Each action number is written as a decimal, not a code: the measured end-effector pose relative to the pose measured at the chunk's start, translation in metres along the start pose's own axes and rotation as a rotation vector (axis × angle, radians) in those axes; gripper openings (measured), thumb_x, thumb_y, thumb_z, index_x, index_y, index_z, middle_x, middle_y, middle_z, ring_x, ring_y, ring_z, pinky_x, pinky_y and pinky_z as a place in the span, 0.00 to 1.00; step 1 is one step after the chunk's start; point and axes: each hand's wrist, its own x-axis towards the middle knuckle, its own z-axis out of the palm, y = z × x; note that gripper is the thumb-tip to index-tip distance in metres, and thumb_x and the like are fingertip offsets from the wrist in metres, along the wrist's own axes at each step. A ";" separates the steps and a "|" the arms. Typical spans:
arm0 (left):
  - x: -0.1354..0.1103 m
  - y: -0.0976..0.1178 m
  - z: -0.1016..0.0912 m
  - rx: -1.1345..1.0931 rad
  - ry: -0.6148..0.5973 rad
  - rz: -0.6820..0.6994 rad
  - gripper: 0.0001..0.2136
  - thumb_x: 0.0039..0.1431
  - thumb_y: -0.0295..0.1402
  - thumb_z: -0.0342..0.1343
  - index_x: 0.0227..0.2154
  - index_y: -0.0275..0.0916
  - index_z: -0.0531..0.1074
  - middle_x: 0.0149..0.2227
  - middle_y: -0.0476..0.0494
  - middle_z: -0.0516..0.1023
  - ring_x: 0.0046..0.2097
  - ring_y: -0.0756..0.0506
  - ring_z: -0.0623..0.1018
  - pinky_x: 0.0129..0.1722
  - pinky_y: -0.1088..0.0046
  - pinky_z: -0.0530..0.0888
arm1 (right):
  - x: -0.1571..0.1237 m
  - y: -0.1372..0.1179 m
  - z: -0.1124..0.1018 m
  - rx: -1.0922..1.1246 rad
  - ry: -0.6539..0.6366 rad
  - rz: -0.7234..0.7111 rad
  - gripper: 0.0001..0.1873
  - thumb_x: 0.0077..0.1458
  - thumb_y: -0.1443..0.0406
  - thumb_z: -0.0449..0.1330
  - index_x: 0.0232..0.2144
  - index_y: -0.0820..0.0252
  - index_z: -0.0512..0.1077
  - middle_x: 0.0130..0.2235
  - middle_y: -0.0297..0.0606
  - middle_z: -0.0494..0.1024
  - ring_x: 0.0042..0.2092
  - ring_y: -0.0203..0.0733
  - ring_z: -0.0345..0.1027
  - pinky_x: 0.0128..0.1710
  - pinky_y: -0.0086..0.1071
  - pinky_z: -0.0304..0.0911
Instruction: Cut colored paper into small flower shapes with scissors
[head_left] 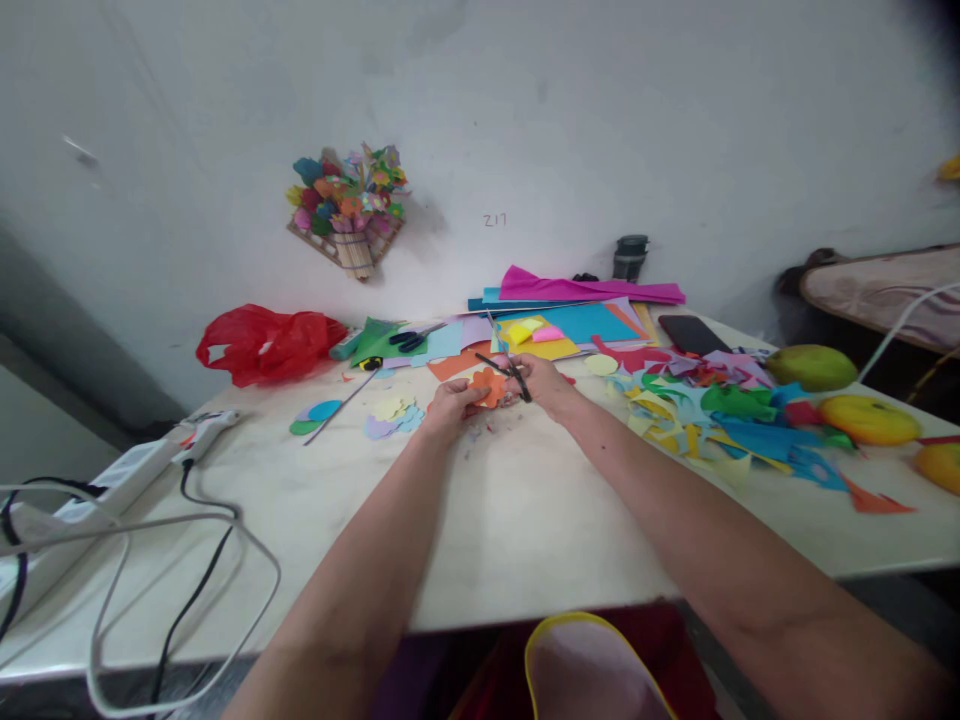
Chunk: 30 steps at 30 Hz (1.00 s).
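Near the middle of the table, my left hand (448,405) pinches an orange paper flower (487,386) with scalloped petals. My right hand (541,384), just to its right, is closed on dark-handled scissors (517,378). The scissors' dark parts reach toward the flower's upper edge; whether they touch it I cannot tell. Tiny paper scraps (480,428) lie under both hands. An orange sheet (455,366) lies just behind the flower. To the left of my left hand is a pile of pale yellow and blue scalloped paper pieces (394,415).
A red plastic bag (270,342), black-handled scissors (407,341) and coloured sheets (585,325) lie toward the back. Paper offcuts (705,420), a phone (691,336) and mangoes (870,418) are at right. A power strip (127,480) with loose cables (225,515) occupies the left edge.
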 end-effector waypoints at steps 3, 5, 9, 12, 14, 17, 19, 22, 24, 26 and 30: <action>0.001 -0.001 -0.001 0.015 0.017 0.031 0.12 0.34 0.32 0.70 0.22 0.33 0.75 0.25 0.44 0.78 0.27 0.48 0.76 0.31 0.71 0.73 | -0.002 0.000 0.004 0.003 -0.001 -0.008 0.16 0.32 0.75 0.59 0.29 0.60 0.68 0.17 0.22 0.65 0.20 0.31 0.58 0.22 0.26 0.57; 0.002 -0.001 -0.001 0.006 0.034 0.053 0.12 0.34 0.32 0.70 0.22 0.33 0.75 0.24 0.44 0.77 0.26 0.48 0.76 0.30 0.70 0.73 | -0.003 0.000 0.005 0.000 -0.004 -0.009 0.15 0.33 0.75 0.59 0.29 0.59 0.68 0.17 0.22 0.65 0.19 0.31 0.59 0.22 0.26 0.58; 0.002 0.001 0.001 -0.057 0.050 0.086 0.13 0.31 0.32 0.71 0.22 0.33 0.75 0.24 0.43 0.77 0.27 0.46 0.77 0.33 0.67 0.75 | -0.004 -0.001 0.005 -0.039 -0.027 0.030 0.14 0.36 0.73 0.63 0.30 0.59 0.67 0.19 0.26 0.70 0.19 0.33 0.64 0.20 0.26 0.58; 0.003 0.003 0.001 -0.097 0.076 0.122 0.14 0.30 0.33 0.72 0.20 0.34 0.73 0.24 0.44 0.77 0.28 0.46 0.77 0.35 0.65 0.76 | -0.005 0.000 0.001 -0.094 -0.065 0.055 0.16 0.38 0.70 0.67 0.31 0.59 0.67 0.20 0.29 0.73 0.19 0.34 0.66 0.16 0.23 0.51; 0.003 0.003 0.000 -0.118 0.103 0.135 0.15 0.29 0.33 0.72 0.19 0.34 0.73 0.24 0.44 0.77 0.28 0.46 0.77 0.35 0.65 0.76 | -0.005 0.000 -0.001 -0.121 -0.098 0.057 0.16 0.40 0.66 0.69 0.31 0.60 0.67 0.20 0.30 0.73 0.19 0.33 0.66 0.14 0.22 0.47; 0.004 0.005 0.000 -0.143 0.147 0.158 0.15 0.30 0.33 0.71 0.22 0.33 0.74 0.25 0.44 0.77 0.29 0.46 0.78 0.36 0.66 0.76 | -0.004 0.002 -0.005 -0.143 -0.166 0.061 0.15 0.42 0.62 0.70 0.30 0.61 0.69 0.20 0.32 0.74 0.19 0.32 0.65 0.13 0.21 0.48; 0.004 0.006 0.000 -0.157 0.176 0.165 0.15 0.31 0.32 0.71 0.23 0.33 0.74 0.26 0.44 0.78 0.31 0.45 0.79 0.37 0.66 0.76 | -0.003 0.004 -0.006 -0.153 -0.208 0.075 0.15 0.44 0.60 0.69 0.29 0.61 0.70 0.20 0.33 0.74 0.19 0.31 0.65 0.12 0.21 0.49; 0.003 0.008 0.000 -0.180 0.200 0.160 0.15 0.33 0.32 0.70 0.25 0.33 0.74 0.28 0.43 0.78 0.33 0.44 0.80 0.38 0.67 0.76 | -0.003 0.005 -0.008 -0.164 -0.262 0.087 0.15 0.46 0.58 0.69 0.27 0.62 0.69 0.20 0.34 0.75 0.18 0.31 0.65 0.11 0.21 0.50; 0.003 0.008 -0.001 -0.197 0.209 0.156 0.14 0.34 0.31 0.70 0.26 0.33 0.74 0.28 0.43 0.79 0.34 0.44 0.80 0.38 0.67 0.76 | -0.003 0.006 -0.008 -0.166 -0.301 0.089 0.15 0.47 0.58 0.68 0.27 0.62 0.69 0.21 0.34 0.75 0.19 0.31 0.66 0.11 0.21 0.50; 0.003 0.008 -0.001 -0.215 0.214 0.152 0.13 0.35 0.30 0.69 0.26 0.34 0.74 0.29 0.43 0.79 0.34 0.44 0.80 0.39 0.67 0.76 | -0.003 0.006 -0.009 -0.168 -0.339 0.091 0.15 0.48 0.57 0.67 0.28 0.61 0.69 0.21 0.34 0.76 0.19 0.32 0.67 0.11 0.21 0.51; 0.004 0.008 -0.002 -0.257 0.211 0.136 0.11 0.37 0.27 0.68 0.26 0.33 0.74 0.29 0.43 0.80 0.33 0.46 0.80 0.40 0.68 0.77 | -0.005 0.005 -0.009 -0.195 -0.388 0.094 0.15 0.48 0.57 0.67 0.26 0.61 0.68 0.22 0.35 0.76 0.20 0.33 0.68 0.11 0.21 0.51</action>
